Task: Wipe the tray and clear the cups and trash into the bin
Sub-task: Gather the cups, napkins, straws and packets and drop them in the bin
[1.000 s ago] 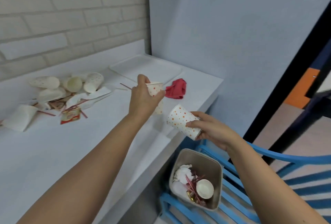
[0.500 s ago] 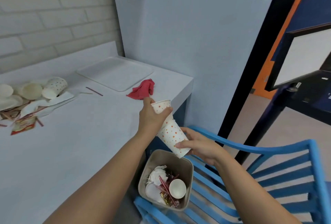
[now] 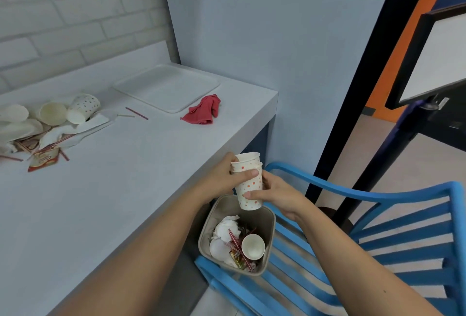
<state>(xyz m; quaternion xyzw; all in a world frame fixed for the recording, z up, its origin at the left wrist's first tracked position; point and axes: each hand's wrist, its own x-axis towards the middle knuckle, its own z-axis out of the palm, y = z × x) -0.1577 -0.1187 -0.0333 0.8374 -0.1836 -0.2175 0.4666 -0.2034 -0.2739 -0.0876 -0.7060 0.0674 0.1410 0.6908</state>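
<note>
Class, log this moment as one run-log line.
left hand: grips upper cup | right hand: grips lower cup | cups: nested above bin | counter: loose cups, trash uncleared

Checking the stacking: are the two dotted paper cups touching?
Touching. The head view shows the inner dotted cup nested inside the outer dotted cup; the left hand grips the top, the right hand the bottom.

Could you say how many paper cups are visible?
5 cups: two nested in the left hand and right hand, one in the bin, two on the counter; crushed ones may add more.
</note>
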